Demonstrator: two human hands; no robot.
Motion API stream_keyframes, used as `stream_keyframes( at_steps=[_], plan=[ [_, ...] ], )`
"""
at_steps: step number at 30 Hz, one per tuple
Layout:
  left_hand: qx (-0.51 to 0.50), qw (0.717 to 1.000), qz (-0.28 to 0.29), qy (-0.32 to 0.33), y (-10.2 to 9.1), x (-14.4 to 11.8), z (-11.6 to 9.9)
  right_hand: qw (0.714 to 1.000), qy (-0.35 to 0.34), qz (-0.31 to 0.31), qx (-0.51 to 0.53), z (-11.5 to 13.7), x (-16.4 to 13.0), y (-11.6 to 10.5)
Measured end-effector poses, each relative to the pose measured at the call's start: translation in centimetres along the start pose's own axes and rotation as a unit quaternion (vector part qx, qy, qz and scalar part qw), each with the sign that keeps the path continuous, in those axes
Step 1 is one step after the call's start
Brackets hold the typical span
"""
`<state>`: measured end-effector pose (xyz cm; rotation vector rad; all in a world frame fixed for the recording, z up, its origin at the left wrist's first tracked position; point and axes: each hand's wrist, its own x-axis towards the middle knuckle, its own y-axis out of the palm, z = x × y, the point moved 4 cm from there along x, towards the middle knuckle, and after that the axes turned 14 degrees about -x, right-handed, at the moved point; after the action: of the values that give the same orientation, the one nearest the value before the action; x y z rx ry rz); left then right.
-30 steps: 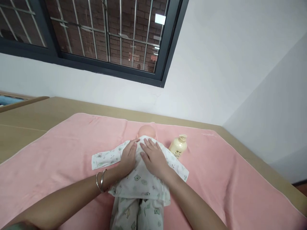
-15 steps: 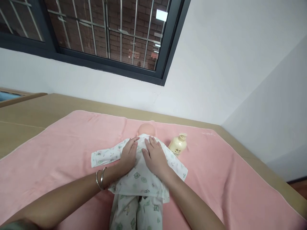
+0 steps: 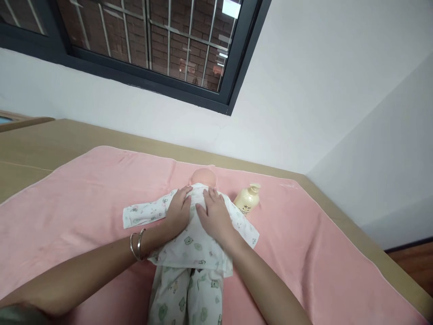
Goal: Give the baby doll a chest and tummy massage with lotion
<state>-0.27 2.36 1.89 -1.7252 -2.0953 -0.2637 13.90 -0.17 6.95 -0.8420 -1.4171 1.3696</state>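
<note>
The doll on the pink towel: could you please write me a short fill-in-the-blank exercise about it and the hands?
1. Both hands, the left hand and the right hand, lie flat on the doll's ____.
2. The towel under the doll is ____ in colour.
3. The cream pump bottle lies on the doll's ____ side as the camera sees it.
4. Two bangles sit on the ____ wrist.

Missing words: back; pink; right; left
</note>
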Motion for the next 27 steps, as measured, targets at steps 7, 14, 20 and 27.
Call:
stream_keyframes(
  at_steps=[7, 14, 20, 27],
  plan=[
    [0.136, 0.989, 0.030, 0.041, 0.7, 0.3, 1.4, 0.994, 0.095, 0.049, -0.018, -1.1, 1.7, -1.0],
    [0.247, 0.957, 0.144, 0.047, 0.1, 1.9, 0.5, 0.996, 0.078, 0.044, -0.017, -1.9, 2.0, -1.0],
    [0.260, 0.953, 0.153, 0.038, -0.1, 2.6, -0.5, 0.994, 0.075, 0.037, -0.064, 0.1, 0.2, -0.7],
    [0.317, 0.921, 0.152, 0.166, 0.8, -0.6, -1.9, 0.997, 0.047, 0.053, -0.016, -0.4, 0.4, -1.3]
  ],
)
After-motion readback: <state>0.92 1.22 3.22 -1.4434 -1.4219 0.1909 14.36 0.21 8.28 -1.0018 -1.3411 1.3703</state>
